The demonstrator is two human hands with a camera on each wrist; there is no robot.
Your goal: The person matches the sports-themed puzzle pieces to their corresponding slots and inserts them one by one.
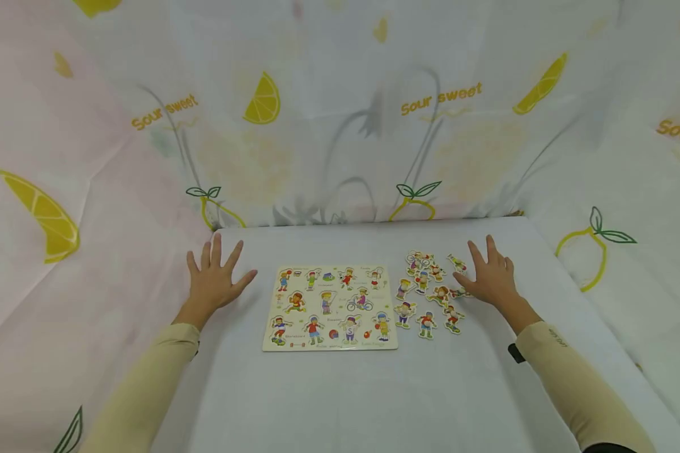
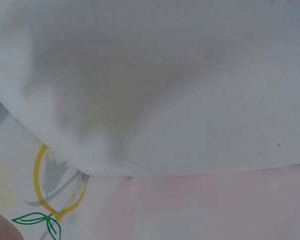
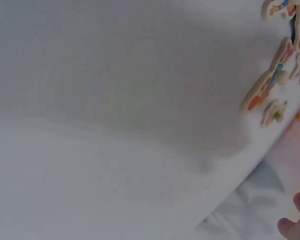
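On the white-covered bench [image 1: 328, 402], a flat puzzle board [image 1: 330, 307] printed with little sport figures lies between the two hands, and a loose cluster of cut-out figure pieces [image 1: 427, 289] sits just to its right. The left hand [image 1: 215, 280] rests palm down with fingers spread, apart from the board's left edge and holding nothing. The right hand [image 1: 487, 277] is likewise flat and spread, its thumb side touching or just over the outermost pieces; it grips none. The pieces look thin, stiff and light, likely easy to slide; each would best be pinched by its edges. A lemon-print cloth [image 1: 340, 113] hangs behind and along both sides.
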